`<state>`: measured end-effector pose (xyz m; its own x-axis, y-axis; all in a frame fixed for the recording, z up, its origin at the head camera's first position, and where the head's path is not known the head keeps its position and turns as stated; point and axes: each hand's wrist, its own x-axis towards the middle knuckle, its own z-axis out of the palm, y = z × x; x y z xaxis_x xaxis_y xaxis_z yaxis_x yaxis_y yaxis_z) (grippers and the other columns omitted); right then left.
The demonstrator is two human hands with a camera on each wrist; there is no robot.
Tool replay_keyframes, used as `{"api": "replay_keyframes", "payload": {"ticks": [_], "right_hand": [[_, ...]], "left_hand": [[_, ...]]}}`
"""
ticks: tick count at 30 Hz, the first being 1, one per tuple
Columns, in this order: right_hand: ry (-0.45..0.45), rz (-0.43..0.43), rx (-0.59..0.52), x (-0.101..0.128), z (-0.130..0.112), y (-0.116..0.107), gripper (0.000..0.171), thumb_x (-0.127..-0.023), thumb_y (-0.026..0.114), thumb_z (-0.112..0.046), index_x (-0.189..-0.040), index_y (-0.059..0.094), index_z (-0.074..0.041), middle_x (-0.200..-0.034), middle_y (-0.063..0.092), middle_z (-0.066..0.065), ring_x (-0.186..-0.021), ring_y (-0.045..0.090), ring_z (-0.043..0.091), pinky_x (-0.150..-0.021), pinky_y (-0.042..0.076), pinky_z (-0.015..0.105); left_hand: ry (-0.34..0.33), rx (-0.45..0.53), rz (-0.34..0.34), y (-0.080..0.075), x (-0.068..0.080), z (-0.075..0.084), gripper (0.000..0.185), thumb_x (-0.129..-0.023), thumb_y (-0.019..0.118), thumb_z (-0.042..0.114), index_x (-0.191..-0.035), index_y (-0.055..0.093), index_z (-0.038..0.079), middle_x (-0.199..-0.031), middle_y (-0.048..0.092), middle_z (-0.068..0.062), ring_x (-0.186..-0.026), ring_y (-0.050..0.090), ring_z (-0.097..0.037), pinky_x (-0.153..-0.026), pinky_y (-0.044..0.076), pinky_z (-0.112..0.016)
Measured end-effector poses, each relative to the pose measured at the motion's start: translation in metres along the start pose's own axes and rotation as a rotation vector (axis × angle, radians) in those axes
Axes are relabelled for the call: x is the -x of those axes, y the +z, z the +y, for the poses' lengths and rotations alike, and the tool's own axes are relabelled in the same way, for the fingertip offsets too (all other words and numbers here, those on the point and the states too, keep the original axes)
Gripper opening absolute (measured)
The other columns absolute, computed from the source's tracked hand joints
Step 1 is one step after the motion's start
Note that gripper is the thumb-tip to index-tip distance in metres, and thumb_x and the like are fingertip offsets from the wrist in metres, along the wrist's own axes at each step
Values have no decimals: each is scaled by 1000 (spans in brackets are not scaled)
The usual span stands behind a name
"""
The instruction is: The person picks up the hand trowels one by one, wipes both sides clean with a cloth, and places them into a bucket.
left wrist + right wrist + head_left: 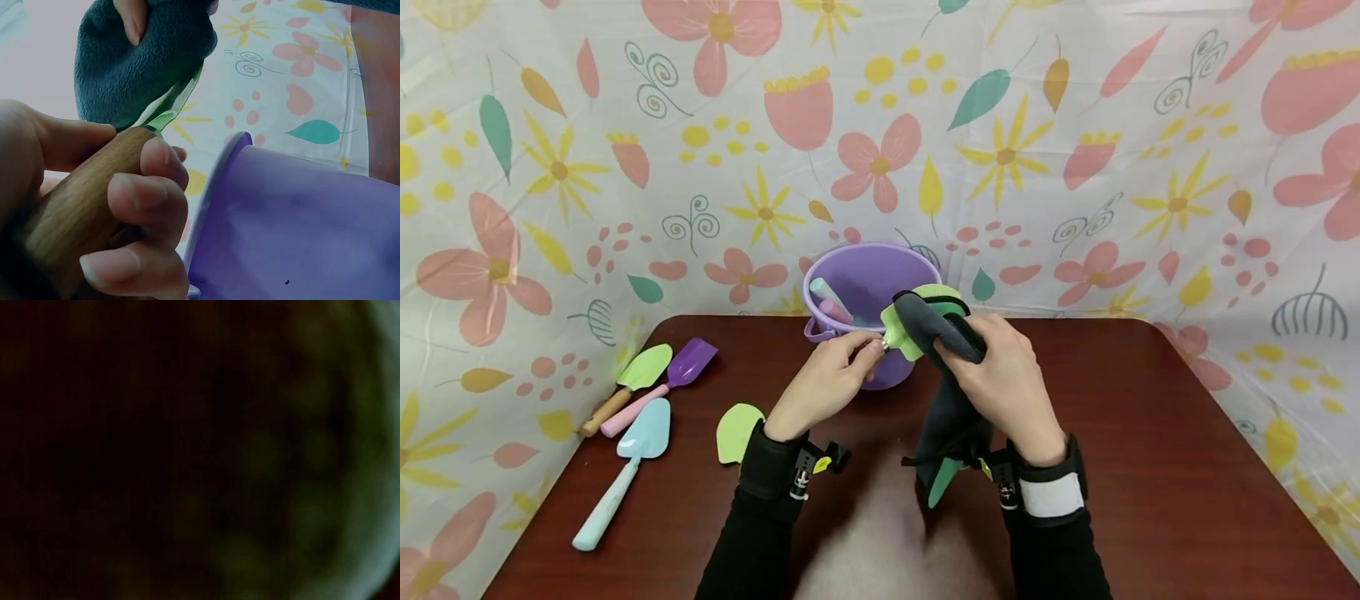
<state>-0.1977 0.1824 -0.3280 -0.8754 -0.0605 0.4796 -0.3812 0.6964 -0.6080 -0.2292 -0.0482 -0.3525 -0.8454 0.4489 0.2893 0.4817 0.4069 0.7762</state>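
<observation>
In my left hand is the wooden handle of a small garden shovel, gripped with curled fingers and thumb. Its light green head points away to the right. My right hand holds a dark grey fleecy cloth folded over that head, covering much of it. The cloth's lower end hangs toward the table and shows a green corner. Just beyond the hands stands a purple bucket with a pale blue and a pink handle inside. The right wrist view is nearly all dark.
To the left lie a green trowel with a wooden handle, a purple shovel with a pink handle and a light blue trowel. A flat green piece lies beside my left wrist. A patterned cloth backdrop surrounds the brown table.
</observation>
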Motion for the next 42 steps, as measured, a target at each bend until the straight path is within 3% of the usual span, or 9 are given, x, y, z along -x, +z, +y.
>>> {"api": "replay_keyframes", "payload": {"ticks": [7, 13, 18, 27, 31, 34, 38, 42], "right_hand": [[-5, -72, 19, 1, -9, 9, 23, -89, 74, -26, -105, 70, -9, -97, 60, 6, -76, 56, 21, -60, 45, 37], [-36, -141, 38, 2, -14, 18, 17, -88, 75, -24, -97, 69, -11, -92, 58, 5, -73, 52, 19, -58, 44, 35], [-32, -157, 55, 2, -14, 23, 18, -88, 74, -25, -97, 68, -11, -94, 59, 5, -74, 52, 20, -58, 44, 35], [25, -143, 79, -2, -4, 21, 20, -89, 73, -28, -97, 68, -11, -96, 60, 7, -75, 55, 22, -58, 46, 38], [61, -120, 84, -3, 4, 17, 26, -90, 72, -31, -106, 70, -10, -101, 62, 9, -80, 58, 25, -61, 47, 41], [67, -105, 58, -5, 11, 13, 28, -92, 70, -32, -108, 69, -8, -98, 61, 11, -78, 57, 26, -62, 44, 40], [62, -79, 9, -6, 18, 9, 25, -94, 67, -32, -100, 65, -8, -92, 60, 10, -75, 54, 26, -63, 41, 39], [74, -43, -20, -6, 23, 7, 24, -94, 66, -32, -99, 64, -8, -95, 62, 12, -79, 56, 27, -66, 41, 41]], "left_hand": [[14, 18, 9, 0, -1, -1, 22, -106, 44, 30, -96, 59, 17, -75, 52, -4, -64, 48, -16, -63, 38, -33], [7, 13, 30, -3, 1, -4, 26, -106, 43, 29, -88, 55, 16, -76, 53, -3, -59, 43, -17, -60, 36, -32], [-19, 30, 33, -2, 2, -2, 27, -105, 45, 34, -90, 56, 14, -76, 53, -4, -58, 43, -18, -59, 37, -32], [-16, 60, 0, -1, 3, 1, 24, -106, 45, 29, -90, 53, 13, -69, 47, -4, -51, 41, -19, -52, 35, -30], [-34, 60, -4, -2, 4, 2, 22, -105, 45, 30, -111, 62, 17, -66, 45, -2, -50, 42, -17, -51, 35, -30], [-69, 104, -20, -3, 5, 2, 31, -105, 46, 32, -130, 58, 18, -61, 42, -1, -47, 40, -17, -50, 35, -30], [-93, 168, -49, -3, 5, 2, 36, -105, 47, 33, -135, 55, 16, -59, 39, -1, -45, 37, -18, -49, 33, -30], [-99, 186, -55, -2, 5, 0, 36, -105, 47, 33, -136, 54, 16, -60, 39, -1, -45, 36, -17, -50, 32, -29]]}}
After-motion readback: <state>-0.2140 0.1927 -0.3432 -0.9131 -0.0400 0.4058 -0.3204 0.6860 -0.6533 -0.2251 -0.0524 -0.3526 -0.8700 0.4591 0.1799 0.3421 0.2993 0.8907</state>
